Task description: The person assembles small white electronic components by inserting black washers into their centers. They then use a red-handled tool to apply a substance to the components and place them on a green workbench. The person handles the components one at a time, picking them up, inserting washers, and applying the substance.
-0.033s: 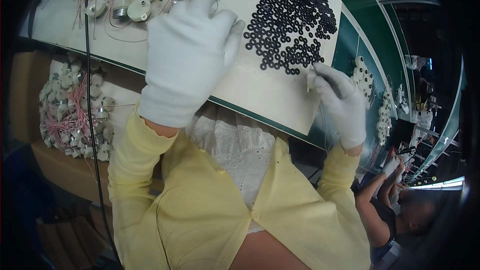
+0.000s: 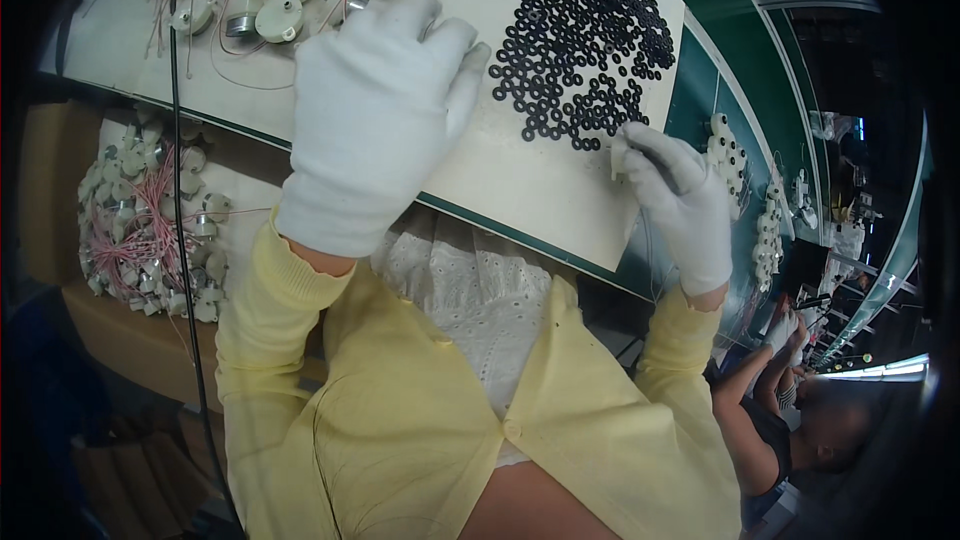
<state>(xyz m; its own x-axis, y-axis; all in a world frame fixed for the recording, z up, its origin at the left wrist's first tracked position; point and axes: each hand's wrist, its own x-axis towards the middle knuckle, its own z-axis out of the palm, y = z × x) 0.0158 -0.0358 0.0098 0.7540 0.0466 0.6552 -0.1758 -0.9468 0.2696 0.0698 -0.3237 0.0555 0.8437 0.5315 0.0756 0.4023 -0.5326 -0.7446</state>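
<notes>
My left hand [image 2: 375, 125], in a white glove, is at the near edge of a pile of small motors [image 2: 279, 19] with cream plastic housings and thin red and white wires. Its fingers are loosely bent and apart, with nothing visible in them. My right hand [image 2: 675, 190], gloved too, pinches a small cream plastic part [image 2: 618, 157] between thumb and fingers, most of it covered. Thin wires hang below that hand. Just beyond it, many small black rings [image 2: 580, 40] lie spread on the white work surface [image 2: 530, 195].
At the left, a cardboard box [image 2: 55, 190] holds more wired motors [image 2: 150, 220]. A black cable [image 2: 180, 190] runs down in front of it. On the right stand rows of cream parts with black rings [image 2: 727, 155]. A co-worker [image 2: 765, 430] sits at the lower right.
The left fingertips have drawn slightly downward, away from the motors. The right fingers and the cream part have shifted a little to the left.
</notes>
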